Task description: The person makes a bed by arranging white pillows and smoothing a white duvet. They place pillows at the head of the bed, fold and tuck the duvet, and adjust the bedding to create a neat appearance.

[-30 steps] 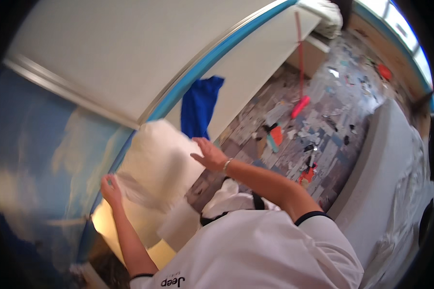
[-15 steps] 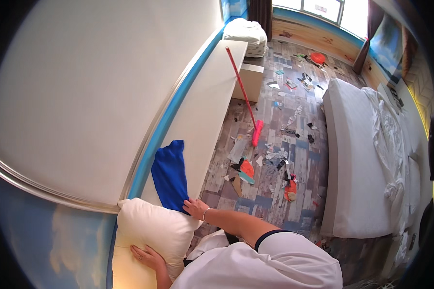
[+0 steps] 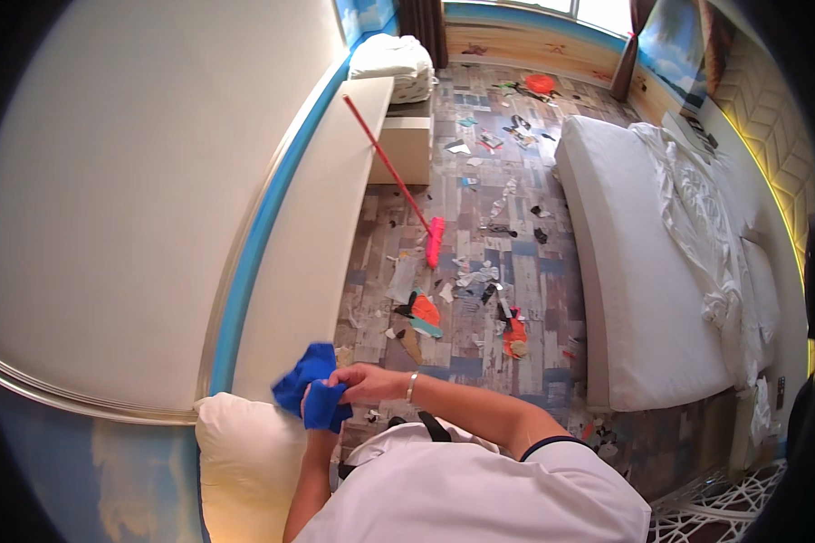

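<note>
Blue cloth (image 3: 323, 404) against right-hand fingers (image 3: 349, 376)

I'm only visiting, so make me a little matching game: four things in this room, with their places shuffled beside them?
Things
1. Blue cloth
2. Red-handled broom
3. Pillow
4. Mattress

Places
A. Pink head down on the littered wood-patterned floor
B. At the right, with a rumpled white sheet on top
C. Held by the right hand
D. At the picture's lower left

Pairs: 1-C, 2-A, 3-D, 4-B
</note>
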Available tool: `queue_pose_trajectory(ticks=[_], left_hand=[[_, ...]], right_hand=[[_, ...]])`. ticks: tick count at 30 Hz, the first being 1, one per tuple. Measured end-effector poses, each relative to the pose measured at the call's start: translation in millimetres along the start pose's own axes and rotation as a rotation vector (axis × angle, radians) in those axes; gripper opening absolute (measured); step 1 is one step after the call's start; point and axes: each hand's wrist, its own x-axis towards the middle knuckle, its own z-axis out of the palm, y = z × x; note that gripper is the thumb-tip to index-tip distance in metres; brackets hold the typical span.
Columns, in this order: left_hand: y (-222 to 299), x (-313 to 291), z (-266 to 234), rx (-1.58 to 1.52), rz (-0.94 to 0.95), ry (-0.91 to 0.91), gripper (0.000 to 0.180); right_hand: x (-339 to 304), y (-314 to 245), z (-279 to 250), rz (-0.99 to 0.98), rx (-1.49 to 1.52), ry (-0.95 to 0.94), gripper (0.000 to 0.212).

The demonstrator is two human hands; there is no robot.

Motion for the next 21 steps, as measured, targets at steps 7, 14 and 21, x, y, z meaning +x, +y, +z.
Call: queue_pose_trajectory(ticks=[7,14,21], left_hand=[[120.9,63.7,101.1,-1.130,-0.714,-0.176,0.042],[154.1,98.5,208.4,-1.148,-0.615,-0.354,0.033],[162.4,138.7,244.4,-0.604,-0.427,-0.520,0.058]], right_hand=[[-158.0,-46.0,-57.4,-0.062,-0.619,0.730,0.036],[-238.9,-48.6,-69.1,0.146,-0.182,0.771,0.033],[-236.2,-87.7,-128.2,-0.037,-0.447,1.197,0.019]])
